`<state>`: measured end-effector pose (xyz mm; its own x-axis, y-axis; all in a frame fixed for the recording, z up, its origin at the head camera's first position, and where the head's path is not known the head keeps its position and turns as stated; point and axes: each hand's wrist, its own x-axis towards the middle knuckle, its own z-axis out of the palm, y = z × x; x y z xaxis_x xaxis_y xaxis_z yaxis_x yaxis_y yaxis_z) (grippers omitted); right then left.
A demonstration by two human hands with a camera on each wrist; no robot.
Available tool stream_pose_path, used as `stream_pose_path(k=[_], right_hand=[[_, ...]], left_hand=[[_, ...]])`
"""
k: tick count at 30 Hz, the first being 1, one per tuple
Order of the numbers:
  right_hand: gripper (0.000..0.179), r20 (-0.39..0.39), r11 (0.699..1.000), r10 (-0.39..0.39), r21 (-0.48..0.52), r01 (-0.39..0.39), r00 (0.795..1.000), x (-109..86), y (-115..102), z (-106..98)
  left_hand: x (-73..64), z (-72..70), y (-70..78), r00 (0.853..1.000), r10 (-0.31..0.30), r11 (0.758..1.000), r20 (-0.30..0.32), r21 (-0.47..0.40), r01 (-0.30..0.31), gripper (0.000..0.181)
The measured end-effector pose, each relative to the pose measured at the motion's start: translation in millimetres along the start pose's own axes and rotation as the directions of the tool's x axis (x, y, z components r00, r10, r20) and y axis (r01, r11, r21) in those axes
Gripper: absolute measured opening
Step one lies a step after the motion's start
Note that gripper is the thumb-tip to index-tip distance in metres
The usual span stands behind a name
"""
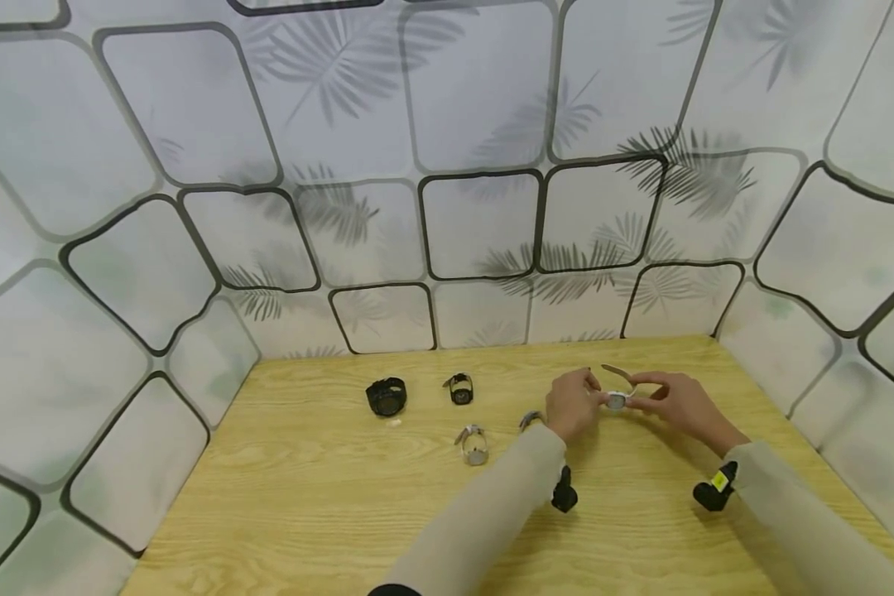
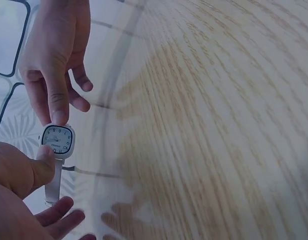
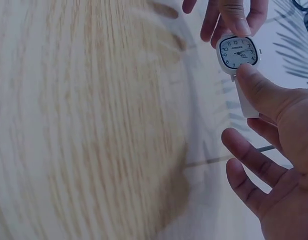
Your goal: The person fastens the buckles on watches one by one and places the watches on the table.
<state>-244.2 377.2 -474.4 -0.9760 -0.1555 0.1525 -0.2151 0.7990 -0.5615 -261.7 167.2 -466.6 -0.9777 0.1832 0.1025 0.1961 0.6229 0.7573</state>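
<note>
A white wristwatch [image 1: 616, 401] with a rounded-square dial is held between both hands over the far right of the wooden table. My left hand [image 1: 572, 406] pinches one end of its case, the thumb lying on the dial edge in the left wrist view. From the opposite side my right hand [image 1: 678, 403] pinches the case too, its thumb on the dial [image 3: 239, 53] in the right wrist view. The white strap [image 2: 52, 182] hangs from the case. Close beside my left wrist lies a dark-strapped watch [image 1: 531, 419], partly hidden by the sleeve.
On the wooden table [image 1: 305, 488], left of my hands, lie a bulky black watch [image 1: 386, 399], a small black watch [image 1: 460, 391] and a light-dialled watch [image 1: 475, 451]. Patterned white walls [image 1: 477, 314] stand along the table's back and sides.
</note>
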Motion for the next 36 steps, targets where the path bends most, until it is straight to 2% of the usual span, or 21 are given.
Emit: stream_pose_path(k=[5, 9, 17, 19, 23, 26, 32, 36], right_hand=[[0.061, -0.011, 1.000, 0.003, 0.003, -0.003, 1.000, -1.7, -3, -2], [0.060, -0.012, 1.000, 0.003, 0.005, -0.003, 1.000, -3.5, -5, -1], [0.057, -0.027, 1.000, -0.022, 0.002, 0.022, 0.999, -5.9, -11, 1], [0.056, -0.028, 1.000, -0.027, 0.005, 0.027, 0.999, -5.5, -12, 2], [0.055, -0.031, 0.999, -0.043, 0.010, 0.044, 0.999, -4.2, -15, 3], [0.051, -0.042, 0.996, -0.082, 0.020, 0.083, 0.996, -4.4, -16, 5], [0.036, -0.118, 0.979, -0.197, 0.022, 0.201, 0.973, -6.0, -21, 11], [0.029, -0.194, 0.972, -0.225, 0.022, 0.234, 0.955, -6.4, -26, 15]], left_hand=[[-0.9, -5.1, -2.6, 0.999, 0.044, 0.985, 0.007, -0.170, -0.042, 0.015], [-4.1, -10.5, -1.2, 0.999, 0.035, 0.957, 0.025, -0.287, -0.027, 0.009], [-8.4, -16.3, 1.0, 0.998, -0.012, 0.921, 0.064, -0.388, 0.036, 0.007], [-7.6, -16.8, 0.8, 0.997, -0.047, 0.901, 0.065, -0.428, 0.071, 0.012], [-5.8, -18.3, 1.0, 0.993, -0.104, 0.843, 0.060, -0.524, 0.120, 0.023], [-6.3, -20.4, 0.5, 0.991, -0.114, 0.817, 0.065, -0.561, 0.131, 0.025], [-9.7, -26.1, -2.3, 0.992, -0.083, 0.811, 0.090, -0.573, 0.120, 0.025], [-10.6, -27.7, -2.2, 0.993, -0.066, 0.802, 0.098, -0.587, 0.111, 0.026]])
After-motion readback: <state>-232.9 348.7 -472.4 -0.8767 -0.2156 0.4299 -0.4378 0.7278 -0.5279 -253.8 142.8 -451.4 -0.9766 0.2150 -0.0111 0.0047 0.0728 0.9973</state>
